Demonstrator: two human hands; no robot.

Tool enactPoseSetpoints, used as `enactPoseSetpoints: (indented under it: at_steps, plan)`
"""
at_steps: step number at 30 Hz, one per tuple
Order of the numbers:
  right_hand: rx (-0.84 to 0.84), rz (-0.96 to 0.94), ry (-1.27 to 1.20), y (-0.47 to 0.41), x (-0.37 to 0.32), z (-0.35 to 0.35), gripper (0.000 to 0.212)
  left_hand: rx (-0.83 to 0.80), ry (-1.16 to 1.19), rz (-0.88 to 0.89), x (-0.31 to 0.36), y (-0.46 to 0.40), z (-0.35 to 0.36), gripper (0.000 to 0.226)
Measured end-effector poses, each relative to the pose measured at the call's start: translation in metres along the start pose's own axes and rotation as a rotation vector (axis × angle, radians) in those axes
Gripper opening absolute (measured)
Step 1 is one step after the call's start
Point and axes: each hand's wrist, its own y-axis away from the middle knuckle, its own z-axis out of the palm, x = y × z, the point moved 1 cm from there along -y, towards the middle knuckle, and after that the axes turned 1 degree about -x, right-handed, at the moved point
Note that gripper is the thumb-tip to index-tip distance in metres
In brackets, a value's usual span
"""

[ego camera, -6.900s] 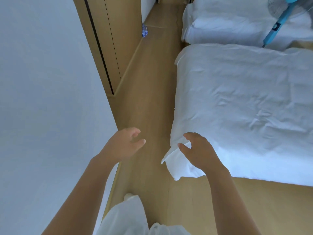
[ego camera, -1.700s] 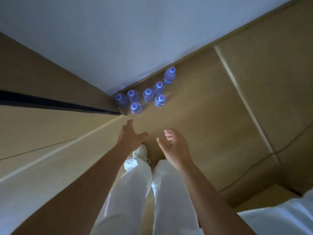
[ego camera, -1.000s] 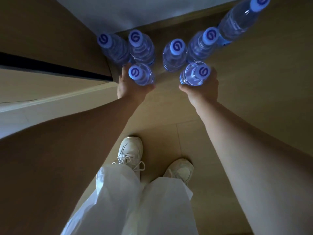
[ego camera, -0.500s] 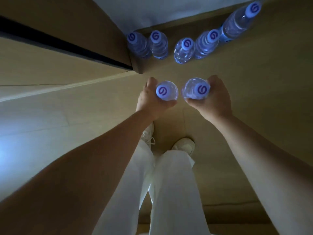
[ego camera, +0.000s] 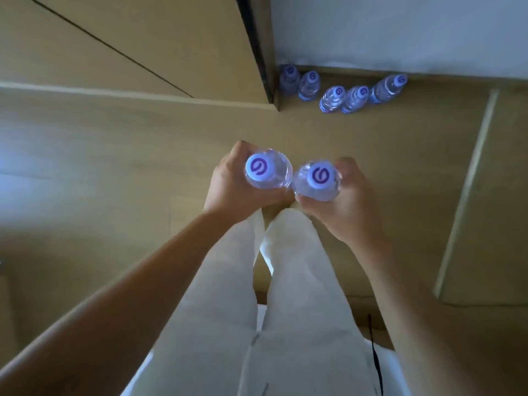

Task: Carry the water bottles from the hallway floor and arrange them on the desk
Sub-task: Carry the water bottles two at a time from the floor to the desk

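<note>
While both forearms reach forward, each hand — left hand [ego camera: 228,192], right hand [ego camera: 347,207] — grips one upright bottle.

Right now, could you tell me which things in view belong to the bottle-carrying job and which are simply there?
Job: clear plastic water bottle in left hand; matching bottle in right hand; five floor bottles by the wall.
Not job: wooden cabinet door; white wall; white trousers.

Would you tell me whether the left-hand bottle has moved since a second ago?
Yes: the left hand has lifted its bottle away from the floor row by the wall.
</note>
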Motion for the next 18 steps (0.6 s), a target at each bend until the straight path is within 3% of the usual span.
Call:
enactPoseSetpoints:
  at_steps: [5,8,18]
  plan:
    - [-0.014,-0.185,0.085,0.033,-0.102,-0.013,0.057,0.222,0.202,0.072,0.023,0.075,-0.079,0.051]
    - [-0.066,-0.300,0.105,0.044,-0.164,-0.004,0.056,0.360,0.258,0.067,0.023,0.108,-0.131,0.052]
    - [-0.360,-0.521,0.044,0.078,-0.362,0.112,0.055,0.847,0.355,-0.012,-0.036,0.200,-0.310,0.045]
